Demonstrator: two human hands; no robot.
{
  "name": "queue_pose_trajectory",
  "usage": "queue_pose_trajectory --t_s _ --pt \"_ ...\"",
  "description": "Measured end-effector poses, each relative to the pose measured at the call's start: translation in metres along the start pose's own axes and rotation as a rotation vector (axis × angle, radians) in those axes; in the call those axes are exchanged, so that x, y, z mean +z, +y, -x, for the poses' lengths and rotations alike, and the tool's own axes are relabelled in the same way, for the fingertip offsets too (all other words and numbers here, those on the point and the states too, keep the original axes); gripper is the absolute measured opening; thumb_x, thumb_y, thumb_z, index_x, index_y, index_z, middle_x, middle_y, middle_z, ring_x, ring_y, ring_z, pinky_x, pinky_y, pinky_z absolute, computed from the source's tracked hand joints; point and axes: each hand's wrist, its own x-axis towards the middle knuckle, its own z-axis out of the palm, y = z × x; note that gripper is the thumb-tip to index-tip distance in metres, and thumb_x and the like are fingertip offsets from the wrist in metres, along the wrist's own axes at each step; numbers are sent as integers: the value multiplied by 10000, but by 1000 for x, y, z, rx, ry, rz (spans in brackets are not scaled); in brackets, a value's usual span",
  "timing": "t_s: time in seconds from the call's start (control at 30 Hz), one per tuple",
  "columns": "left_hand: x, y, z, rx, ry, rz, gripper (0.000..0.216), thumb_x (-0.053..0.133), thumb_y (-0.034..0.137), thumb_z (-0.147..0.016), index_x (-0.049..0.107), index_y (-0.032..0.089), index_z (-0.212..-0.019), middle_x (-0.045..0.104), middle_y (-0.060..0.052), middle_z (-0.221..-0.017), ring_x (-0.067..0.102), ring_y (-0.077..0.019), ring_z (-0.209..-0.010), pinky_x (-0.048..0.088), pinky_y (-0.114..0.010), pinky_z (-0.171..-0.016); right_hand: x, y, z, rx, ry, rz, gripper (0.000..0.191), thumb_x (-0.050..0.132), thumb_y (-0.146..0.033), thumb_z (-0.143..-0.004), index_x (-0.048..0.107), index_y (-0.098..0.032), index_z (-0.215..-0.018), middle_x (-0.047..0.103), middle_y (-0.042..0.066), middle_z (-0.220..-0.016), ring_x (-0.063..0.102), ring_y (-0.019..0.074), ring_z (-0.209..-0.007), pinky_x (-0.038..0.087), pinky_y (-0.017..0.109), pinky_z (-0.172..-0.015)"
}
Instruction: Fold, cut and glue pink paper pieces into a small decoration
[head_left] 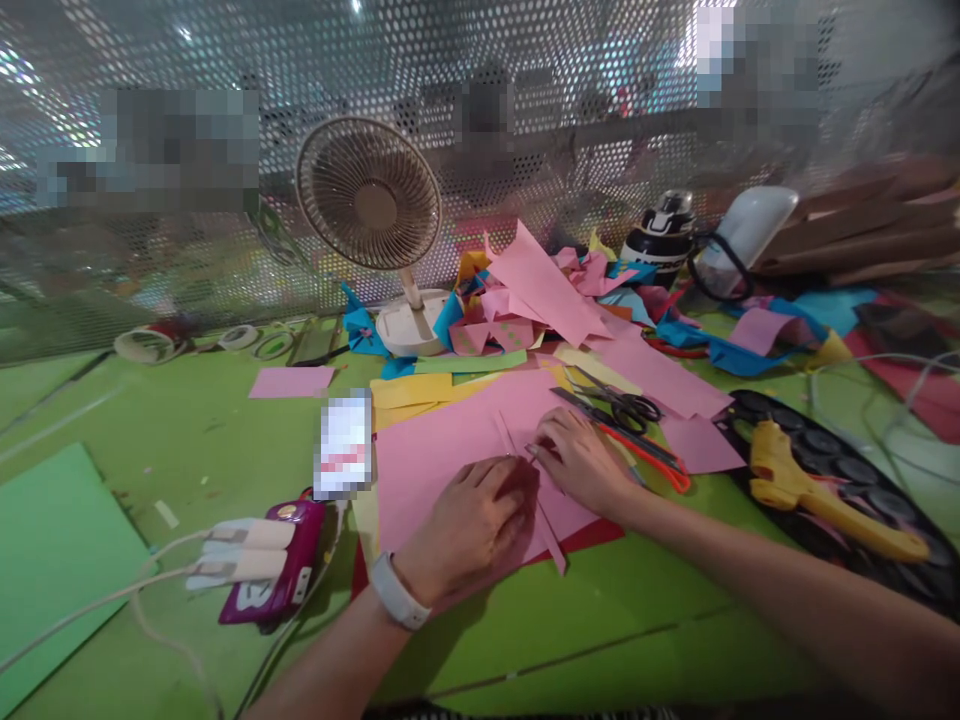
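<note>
My left hand [466, 522], with a white band on its wrist, lies palm down on a large pink paper sheet [435, 450], fingers curled and pressing a narrow pink paper strip [546, 522]. Close beside it my right hand [579, 458] rests on the same sheet with its fingertips pinched together at the strip's upper end. Black scissors [626, 403] and a red-handled cutter [651, 458] lie just right of my right hand.
A small desk fan [369, 200] stands at the back of the green table [187, 440], beside a heap of coloured paper scraps [540, 290]. A yellow glue gun [817, 495] rests on a black tray [877, 470] at right. A purple power strip [274, 575], tape rolls [150, 343] and a bottle [661, 240] surround.
</note>
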Motion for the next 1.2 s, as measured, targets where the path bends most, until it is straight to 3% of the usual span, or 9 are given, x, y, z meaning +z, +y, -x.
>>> queue_pose_trajectory --t_s 0.17,0.37,0.63,0.93,1.2 --pt "0 2 -1 -10 9 23 302 416 301 -903 542 184 -1151 476 -92 -1265 438 -242 -1146 395 -441 -960 -1 -3 0 7 3 28 93 509 -196 -839 497 -192 -746 549 48 -858 506 187 -789 375 321 -726" --pt "3 3 -1 -49 19 15 439 426 330 -891 397 169 -1298 460 -111 -1293 442 -253 -1142 390 -443 -952 -2 -4 0 21 -10 13 110 521 -208 -843 496 -191 -738 555 40 -847 499 191 -819 372 316 -731" --pt "1 10 -4 -115 -5 -3 441 408 369 -892 409 163 -1283 438 -98 -1306 419 -249 -1140 353 -426 -972 0 -3 0 34 -12 -5 89 530 -205 -832 506 -184 -750 555 47 -856 502 191 -829 375 322 -752" --pt "-2 9 -6 -121 -19 34 438 421 379 -889 402 179 -1277 452 -93 -1271 422 -261 -1106 365 -442 -937 2 13 -2 43 13 -335 89 495 -120 -818 541 -194 -837 547 39 -884 524 168 -839 422 313 -770" --pt "-1 9 -7 -125 -32 30 435 414 390 -894 409 179 -1275 442 -87 -1275 414 -256 -1110 357 -435 -948 5 12 -2 43 17 -260 46 565 -188 -805 551 -193 -849 555 44 -907 522 188 -862 404 354 -800"
